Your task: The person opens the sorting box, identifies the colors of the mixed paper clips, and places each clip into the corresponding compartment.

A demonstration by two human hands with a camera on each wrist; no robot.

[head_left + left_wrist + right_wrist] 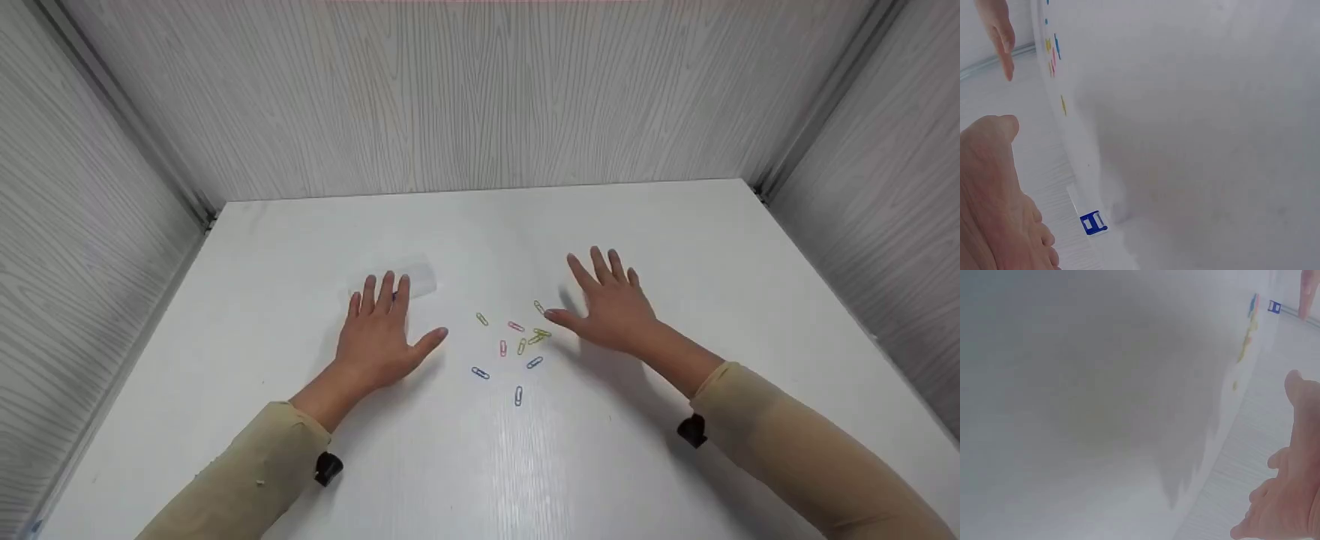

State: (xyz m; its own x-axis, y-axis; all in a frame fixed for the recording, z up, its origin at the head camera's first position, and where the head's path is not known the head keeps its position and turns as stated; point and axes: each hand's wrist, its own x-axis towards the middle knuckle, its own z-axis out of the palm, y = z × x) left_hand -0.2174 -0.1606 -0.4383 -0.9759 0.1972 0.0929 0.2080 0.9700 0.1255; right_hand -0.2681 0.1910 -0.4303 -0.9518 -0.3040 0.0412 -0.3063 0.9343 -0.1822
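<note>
On the white table (675, 247), between two hands, lies a little scatter of colored paper clips (517, 346) — yellow, pink, green and blue ones. They are spread out flat, some close together, a few on their own nearer the person.

The left hand (379, 330) is palm down over the table, to the left of the clips. Its fingers are straight and close together, and the thumb sticks out toward the clips. It holds nothing. Its fingertips reach the edge of a small clear plastic bag (409, 276), which lies flat on the table just past them. The left wrist view shows a blue slider (1093, 223) on that bag, close to the hand.

The right hand (611, 307) is palm down too, to the right of the clips. Its fingers are straight and a bit apart, and it holds nothing. Its thumb points at the clips — the tip is just beside a yellow one (538, 307). I cannot tell if the thumb touches it.

Both arms wear tan sleeves (787, 442). Gray wood-look walls (450, 97) stand around the table on three sides.
</note>
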